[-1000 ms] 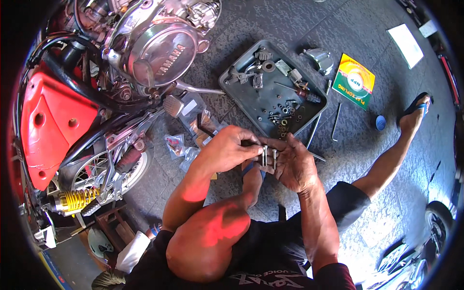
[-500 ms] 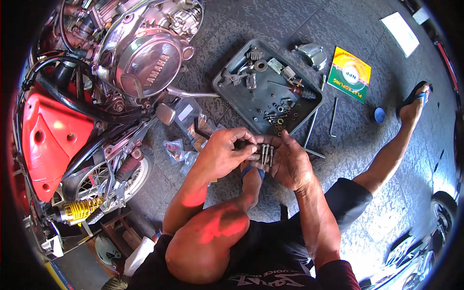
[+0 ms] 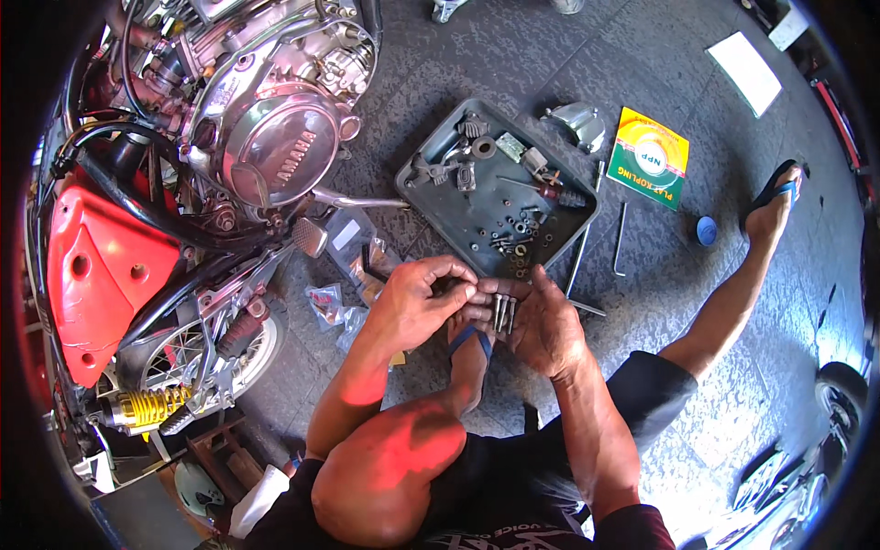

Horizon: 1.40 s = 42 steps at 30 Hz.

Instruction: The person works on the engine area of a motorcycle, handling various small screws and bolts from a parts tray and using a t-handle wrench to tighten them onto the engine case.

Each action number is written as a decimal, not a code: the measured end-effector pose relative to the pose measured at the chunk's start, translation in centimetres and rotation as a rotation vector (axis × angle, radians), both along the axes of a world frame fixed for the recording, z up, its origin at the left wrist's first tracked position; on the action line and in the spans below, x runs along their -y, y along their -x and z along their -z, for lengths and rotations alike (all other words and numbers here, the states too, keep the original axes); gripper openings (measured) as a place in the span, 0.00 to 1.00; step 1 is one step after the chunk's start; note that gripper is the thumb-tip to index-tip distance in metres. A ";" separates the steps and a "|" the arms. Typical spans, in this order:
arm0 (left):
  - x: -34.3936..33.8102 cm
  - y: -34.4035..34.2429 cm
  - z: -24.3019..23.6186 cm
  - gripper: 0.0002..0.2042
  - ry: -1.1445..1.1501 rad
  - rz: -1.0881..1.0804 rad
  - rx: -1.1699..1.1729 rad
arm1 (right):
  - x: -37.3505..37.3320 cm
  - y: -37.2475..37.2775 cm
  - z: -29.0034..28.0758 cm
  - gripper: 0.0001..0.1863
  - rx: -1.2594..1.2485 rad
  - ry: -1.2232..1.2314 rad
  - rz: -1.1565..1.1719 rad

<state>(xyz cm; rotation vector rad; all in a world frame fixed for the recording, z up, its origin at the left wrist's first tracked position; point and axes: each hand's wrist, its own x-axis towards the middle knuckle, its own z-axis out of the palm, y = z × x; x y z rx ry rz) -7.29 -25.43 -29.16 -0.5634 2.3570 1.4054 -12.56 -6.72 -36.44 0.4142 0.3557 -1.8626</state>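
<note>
Palm up, my right hand (image 3: 548,332) cradles several metal bolts (image 3: 503,313) lying side by side across its fingers, the thumb raised beside them. My left hand (image 3: 422,302) meets it from the left, thumb and forefinger pinched together at the right hand's fingertips. Whatever the pinch holds, if anything, is too small to make out. Just beyond both hands sits a grey plastic tray (image 3: 431,213) holding nuts, washers (image 3: 520,250), small bolts, metal parts and a screwdriver (image 3: 561,195) with a dark red handle.
A motorcycle with a round polished engine cover (image 3: 284,151) and red side panel (image 3: 105,275) stands at left. Plastic bags (image 3: 328,305) lie near its foot pedal (image 3: 310,236). Right of the tray are a metal cover (image 3: 579,126), a hex key (image 3: 621,240), a yellow-green packet (image 3: 649,158) and a blue cap (image 3: 706,231).
The view has shifted slightly, so the tray and floor items appear a little further left. Both hands keep nearly the same pose, the bolts still in the right one.
</note>
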 end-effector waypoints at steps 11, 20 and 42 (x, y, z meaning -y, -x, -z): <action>-0.6 0.7 1.1 0.07 0.048 -0.011 0.002 | -3.8 -0.1 3.2 0.31 0.000 -0.134 0.070; -2.9 8.5 8.6 0.09 0.122 -0.030 -0.119 | -13.6 1.6 4.7 0.21 -0.143 -0.427 0.290; -11.7 32.4 18.8 0.46 0.875 0.175 -0.149 | -22.5 6.0 7.8 0.15 -0.045 -0.540 0.809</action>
